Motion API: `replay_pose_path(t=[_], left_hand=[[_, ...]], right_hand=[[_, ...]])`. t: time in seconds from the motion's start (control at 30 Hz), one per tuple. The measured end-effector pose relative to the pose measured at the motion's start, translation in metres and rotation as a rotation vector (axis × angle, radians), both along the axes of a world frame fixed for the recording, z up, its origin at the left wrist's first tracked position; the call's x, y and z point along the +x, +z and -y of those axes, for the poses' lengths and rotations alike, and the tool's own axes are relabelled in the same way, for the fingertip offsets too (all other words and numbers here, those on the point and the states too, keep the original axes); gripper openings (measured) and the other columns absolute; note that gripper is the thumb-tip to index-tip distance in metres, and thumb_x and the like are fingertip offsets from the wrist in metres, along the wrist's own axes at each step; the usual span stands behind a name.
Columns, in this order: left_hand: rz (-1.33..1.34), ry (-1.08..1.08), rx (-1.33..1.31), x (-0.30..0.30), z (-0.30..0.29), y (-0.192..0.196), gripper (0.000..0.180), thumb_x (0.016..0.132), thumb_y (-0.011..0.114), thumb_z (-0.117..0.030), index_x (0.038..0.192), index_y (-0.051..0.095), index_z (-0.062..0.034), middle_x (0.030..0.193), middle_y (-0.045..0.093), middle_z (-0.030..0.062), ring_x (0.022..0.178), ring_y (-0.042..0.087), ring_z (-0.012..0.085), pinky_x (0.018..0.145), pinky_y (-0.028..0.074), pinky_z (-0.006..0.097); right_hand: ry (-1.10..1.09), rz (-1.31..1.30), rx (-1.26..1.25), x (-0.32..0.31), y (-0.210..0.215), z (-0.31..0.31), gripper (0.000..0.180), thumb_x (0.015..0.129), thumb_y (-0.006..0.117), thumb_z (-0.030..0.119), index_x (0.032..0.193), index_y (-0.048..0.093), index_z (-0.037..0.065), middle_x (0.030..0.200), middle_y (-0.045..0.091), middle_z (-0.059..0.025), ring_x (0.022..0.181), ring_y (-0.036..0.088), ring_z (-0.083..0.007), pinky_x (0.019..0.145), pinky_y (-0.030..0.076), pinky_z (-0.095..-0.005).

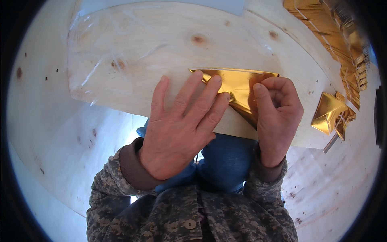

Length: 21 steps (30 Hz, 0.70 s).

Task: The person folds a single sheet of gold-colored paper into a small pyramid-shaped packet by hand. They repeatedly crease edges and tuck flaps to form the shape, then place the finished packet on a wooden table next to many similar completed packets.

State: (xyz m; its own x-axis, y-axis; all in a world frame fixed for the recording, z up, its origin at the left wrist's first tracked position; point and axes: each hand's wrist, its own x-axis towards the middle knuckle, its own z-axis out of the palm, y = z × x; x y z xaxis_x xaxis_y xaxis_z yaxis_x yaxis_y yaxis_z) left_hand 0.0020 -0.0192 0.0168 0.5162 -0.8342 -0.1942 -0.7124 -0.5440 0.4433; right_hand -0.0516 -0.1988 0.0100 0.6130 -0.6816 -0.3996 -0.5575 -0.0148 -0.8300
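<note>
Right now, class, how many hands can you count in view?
2: the left hand, fingers spread at the gold sheet, and the right hand, at the sheet's right side.

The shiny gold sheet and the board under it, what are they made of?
The gold sheet looks like thin metallic foil or coated plastic film, with mirror-like reflections. The board seems to be smooth, pale wood: brown knots show.

Foil (238, 82): metallic, mirror-glossy, smooth. Scrap (327, 114) right of foil: same shine, creased. Board (161, 52) under foil: knotty wood, mostly matt; I see glossy streaks (92, 74) like clear plastic left of foil. Jacket (161, 218), near side of foil: matt cloth.
</note>
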Motion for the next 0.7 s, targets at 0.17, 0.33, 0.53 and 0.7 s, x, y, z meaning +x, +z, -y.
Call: replay_pose_path(t=[0.17,0.33,0.53,0.7], left_hand=[[-0.027,0.003,-0.002,0.0012,0.0005,0.0013,0.078,0.074,0.080,-0.033,0.145,0.055,-0.0129,0.157,0.044,0.0103,0.147,0.038,0.0341,0.118,0.020,0.062],[-0.040,0.000,0.002,0.0022,0.0011,0.0024,0.079,0.073,0.081,-0.030,0.145,0.054,-0.0130,0.157,0.043,0.0107,0.147,0.037,0.0348,0.117,0.022,0.061],[-0.038,0.005,-0.001,0.0021,0.0017,0.0022,0.078,0.075,0.081,-0.029,0.146,0.054,-0.0131,0.157,0.044,0.0114,0.147,0.038,0.0354,0.117,0.023,0.059],[-0.031,0.000,0.005,0.0026,0.0016,0.0020,0.075,0.077,0.079,-0.030,0.146,0.054,-0.0132,0.157,0.043,0.0120,0.147,0.037,0.0357,0.118,0.023,0.058]], right_hand=[[-0.021,-0.004,-0.035,-0.0005,-0.0035,-0.0006,0.008,0.090,0.073,0.003,0.091,0.065,0.001,0.065,0.067,-0.0034,0.056,0.058,-0.0050,0.054,0.045,-0.0216],[-0.015,-0.010,-0.056,-0.0020,-0.0056,0.0010,0.009,0.089,0.074,0.004,0.091,0.065,0.002,0.064,0.066,-0.0029,0.055,0.058,-0.0051,0.054,0.045,-0.0228],[-0.019,-0.014,-0.068,-0.0023,-0.0071,0.0018,0.009,0.088,0.074,0.005,0.090,0.066,0.003,0.063,0.067,-0.0033,0.055,0.060,-0.0063,0.054,0.047,-0.0237],[-0.021,-0.017,-0.079,-0.0012,-0.0069,0.0010,0.008,0.088,0.074,0.005,0.089,0.066,0.003,0.064,0.068,-0.0035,0.056,0.061,-0.0066,0.055,0.047,-0.0240]])
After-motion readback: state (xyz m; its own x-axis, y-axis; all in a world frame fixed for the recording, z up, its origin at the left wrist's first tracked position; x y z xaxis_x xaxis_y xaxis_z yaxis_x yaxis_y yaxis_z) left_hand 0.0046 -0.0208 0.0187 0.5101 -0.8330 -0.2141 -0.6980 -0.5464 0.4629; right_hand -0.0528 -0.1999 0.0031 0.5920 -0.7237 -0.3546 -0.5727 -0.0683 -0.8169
